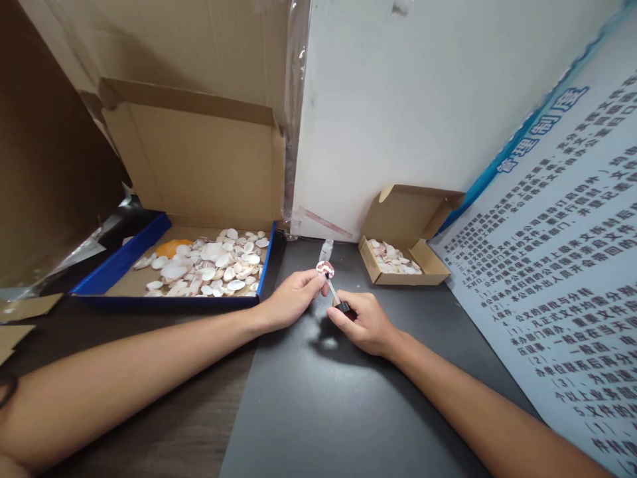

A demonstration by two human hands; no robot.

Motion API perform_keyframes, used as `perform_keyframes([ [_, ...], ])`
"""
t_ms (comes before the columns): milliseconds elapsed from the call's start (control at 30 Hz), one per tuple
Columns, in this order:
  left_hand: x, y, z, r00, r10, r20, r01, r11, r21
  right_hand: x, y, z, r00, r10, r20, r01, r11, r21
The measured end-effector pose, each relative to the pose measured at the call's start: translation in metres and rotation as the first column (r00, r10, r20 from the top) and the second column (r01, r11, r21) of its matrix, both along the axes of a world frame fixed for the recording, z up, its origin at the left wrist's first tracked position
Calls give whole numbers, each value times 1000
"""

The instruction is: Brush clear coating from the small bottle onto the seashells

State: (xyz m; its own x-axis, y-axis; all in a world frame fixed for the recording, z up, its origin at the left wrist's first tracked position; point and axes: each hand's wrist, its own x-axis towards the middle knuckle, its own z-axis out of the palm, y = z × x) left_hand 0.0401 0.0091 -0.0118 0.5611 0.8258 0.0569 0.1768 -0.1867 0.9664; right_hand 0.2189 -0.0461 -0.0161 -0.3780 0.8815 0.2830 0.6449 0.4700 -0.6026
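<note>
left hand [291, 299] pinches shell [325, 269] just in front of small bottle [326, 249] | right hand [365, 323] fingers clamped on brush cap [343, 308] | risk: light pinch, brush push could flick shell loose

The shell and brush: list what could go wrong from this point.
The left hand pinches the small shell only by its edge, so pressure from the brush in the right hand could flip it out of the fingers. The small clear bottle stands just behind the shell, so a jerk of either hand might tip it over onto the dark mat. A dropped wet shell could also smear the mat.
</note>
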Motion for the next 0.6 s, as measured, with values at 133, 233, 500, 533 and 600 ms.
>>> perform_keyframes([
  [133, 0, 1, -1, 1000, -1, 5, 1, 1000, -4, 0, -1, 0, 1000, 12, 4, -12, 1000, -13],
  [233, 0, 1, -1, 1000, -8, 15, 8, 1000, -1, 1, 0, 0, 999, 37, 2, -37, 999, -17],
  [500, 0, 0, 1, 1000, -19, 18, 19, 1000, 1, 2, 0, -2, 994, -95, -58, 99, 994, 56],
  [533, 0, 0, 1, 1000, -19, 15, 20, 1000, -2, 2, 0, -2, 997, -59, -46, 61, 997, 53],
  [600, 0, 0, 1, 1000, -21, 6, 21, 1000, -9, 2, 0, -2, 1000, 5, -17, -5, 999, 34],
])
